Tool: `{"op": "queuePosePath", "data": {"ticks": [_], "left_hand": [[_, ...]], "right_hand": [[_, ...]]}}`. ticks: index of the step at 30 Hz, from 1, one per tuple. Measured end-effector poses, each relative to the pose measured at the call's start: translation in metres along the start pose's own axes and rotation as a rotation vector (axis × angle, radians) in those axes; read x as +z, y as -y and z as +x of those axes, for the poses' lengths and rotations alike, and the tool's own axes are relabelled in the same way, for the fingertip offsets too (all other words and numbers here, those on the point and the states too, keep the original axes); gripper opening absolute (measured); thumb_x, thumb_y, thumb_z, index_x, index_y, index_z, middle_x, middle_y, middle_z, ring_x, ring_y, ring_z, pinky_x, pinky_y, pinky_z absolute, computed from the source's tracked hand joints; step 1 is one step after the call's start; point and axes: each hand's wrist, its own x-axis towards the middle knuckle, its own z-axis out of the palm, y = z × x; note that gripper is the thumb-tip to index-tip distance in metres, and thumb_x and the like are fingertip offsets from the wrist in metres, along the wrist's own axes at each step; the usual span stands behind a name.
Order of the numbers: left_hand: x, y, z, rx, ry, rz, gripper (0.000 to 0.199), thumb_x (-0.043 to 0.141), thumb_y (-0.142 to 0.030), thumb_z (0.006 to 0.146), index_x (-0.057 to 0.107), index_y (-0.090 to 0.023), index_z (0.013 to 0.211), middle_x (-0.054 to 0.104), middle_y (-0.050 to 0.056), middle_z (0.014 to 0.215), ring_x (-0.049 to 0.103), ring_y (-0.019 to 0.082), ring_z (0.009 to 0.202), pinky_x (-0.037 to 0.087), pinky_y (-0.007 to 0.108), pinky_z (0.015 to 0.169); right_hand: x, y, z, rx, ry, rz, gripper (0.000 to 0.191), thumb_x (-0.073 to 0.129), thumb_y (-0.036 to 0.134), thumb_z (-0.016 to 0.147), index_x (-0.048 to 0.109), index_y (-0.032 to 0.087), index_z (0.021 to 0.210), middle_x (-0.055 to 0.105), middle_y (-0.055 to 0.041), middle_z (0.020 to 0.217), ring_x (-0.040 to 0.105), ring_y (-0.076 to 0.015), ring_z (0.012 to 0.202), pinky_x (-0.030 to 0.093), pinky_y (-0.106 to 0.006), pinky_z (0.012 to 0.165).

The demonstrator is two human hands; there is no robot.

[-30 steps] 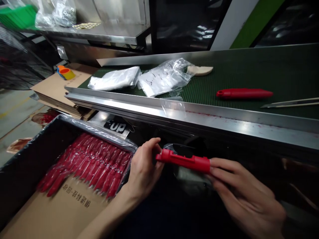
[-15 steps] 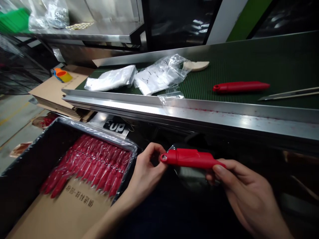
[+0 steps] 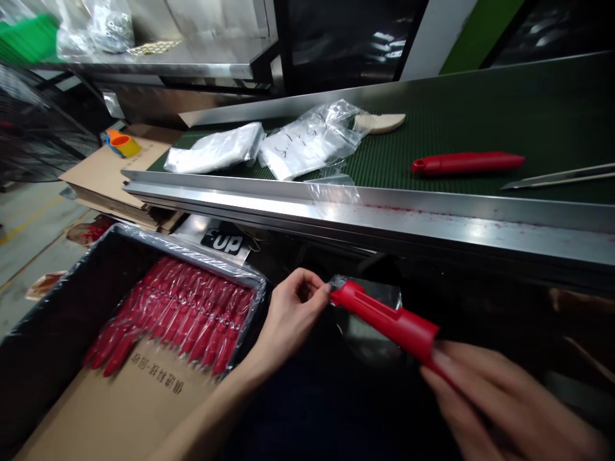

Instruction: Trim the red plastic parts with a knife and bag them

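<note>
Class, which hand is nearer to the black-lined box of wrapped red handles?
Left. The left hand sits just right of the box, near its corner; the right hand is farther away, beyond the red handle it holds.

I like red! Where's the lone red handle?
Head view: the red handle lies on the right of the green conveyor belt, between a plastic bag and a thin blade.

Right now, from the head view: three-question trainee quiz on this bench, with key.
1. True or false: the right hand grips the red plastic handle.
2. Which hand's fingers pinch the clear film at that handle's end?
3. Where are the film-wrapped red handles? A: on the green conveyor belt. B: in the black-walled carton. C: on the floor.

Key: 1 true; 2 left; 3 B.
</note>
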Motion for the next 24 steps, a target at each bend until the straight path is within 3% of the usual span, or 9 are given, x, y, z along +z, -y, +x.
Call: {"op": "queuePosePath", "data": {"ticks": [4, 7, 11, 15, 20, 22, 24], "left_hand": [[0.004, -0.002, -0.006, 0.058, 0.054, -0.022, 0.015, 0.060, -0.031, 0.088, 0.061, -0.016, 0.084, 0.057, -0.002, 0.075, 0.049, 0.010, 0.067, 0.038, 0.020, 0.060], [0.003, -0.002, -0.009, 0.124, 0.051, -0.023, 0.015, 0.058, -0.032, 0.091, 0.063, -0.018, 0.088, 0.061, -0.001, 0.080, 0.052, 0.011, 0.072, 0.040, 0.021, 0.062], [0.003, 0.005, -0.011, 0.224, 0.036, -0.017, 0.014, 0.059, -0.029, 0.092, 0.065, -0.019, 0.087, 0.061, 0.001, 0.086, 0.056, 0.013, 0.080, 0.042, 0.023, 0.071], [0.016, 0.019, -0.024, 0.279, -0.009, -0.045, 0.012, 0.057, -0.025, 0.093, 0.064, -0.018, 0.086, 0.060, 0.002, 0.084, 0.056, 0.013, 0.078, 0.043, 0.024, 0.071], [0.038, 0.031, -0.049, 0.327, -0.101, -0.060, 0.011, 0.050, -0.017, 0.095, 0.060, -0.017, 0.089, 0.061, 0.003, 0.086, 0.057, 0.012, 0.078, 0.046, 0.024, 0.070], [0.039, 0.030, -0.052, 0.408, -0.108, -0.029, 0.011, 0.049, -0.015, 0.094, 0.060, -0.016, 0.091, 0.062, 0.005, 0.088, 0.058, 0.013, 0.081, 0.048, 0.025, 0.074], [0.033, 0.028, -0.051, 0.503, -0.125, 0.026, 0.012, 0.048, -0.013, 0.093, 0.060, -0.015, 0.093, 0.061, 0.007, 0.090, 0.058, 0.015, 0.084, 0.048, 0.027, 0.076]], "right_hand": [[-0.003, 0.005, 0.009, -0.266, 0.207, -0.080, 0.049, 0.065, 0.015, 0.081, 0.059, 0.021, 0.130, 0.070, -0.0043, 0.111, 0.067, -0.0202, 0.104, 0.059, -0.027, 0.085], [0.000, 0.000, 0.014, -0.356, 0.264, -0.076, 0.041, 0.060, 0.007, 0.083, 0.063, 0.015, 0.123, 0.069, -0.0076, 0.115, 0.064, -0.0205, 0.111, 0.056, -0.028, 0.094], [0.006, -0.007, 0.015, -0.406, 0.263, 0.002, 0.033, 0.050, 0.003, 0.086, 0.067, 0.013, 0.113, 0.071, -0.0073, 0.111, 0.066, -0.0175, 0.107, 0.055, -0.027, 0.094], [0.016, 0.003, 0.009, -0.302, 0.110, -0.056, 0.035, 0.063, -0.001, 0.080, 0.067, 0.014, 0.112, 0.073, -0.0045, 0.100, 0.069, -0.0151, 0.093, 0.052, -0.026, 0.090], [0.038, 0.034, 0.004, 0.226, -0.111, -0.095, 0.020, 0.068, 0.011, 0.082, 0.070, 0.019, 0.100, 0.072, -0.0013, 0.090, 0.066, -0.0125, 0.071, 0.048, -0.024, 0.069], [0.045, 0.034, 0.004, 0.198, -0.114, -0.023, 0.022, 0.067, 0.008, 0.081, 0.069, 0.019, 0.100, 0.071, -0.0016, 0.090, 0.066, -0.0131, 0.074, 0.048, -0.024, 0.069], [0.049, 0.019, 0.005, -0.032, -0.002, 0.053, 0.028, 0.064, 0.007, 0.082, 0.068, 0.018, 0.107, 0.070, -0.0043, 0.098, 0.067, -0.0162, 0.087, 0.050, -0.026, 0.078]]}}
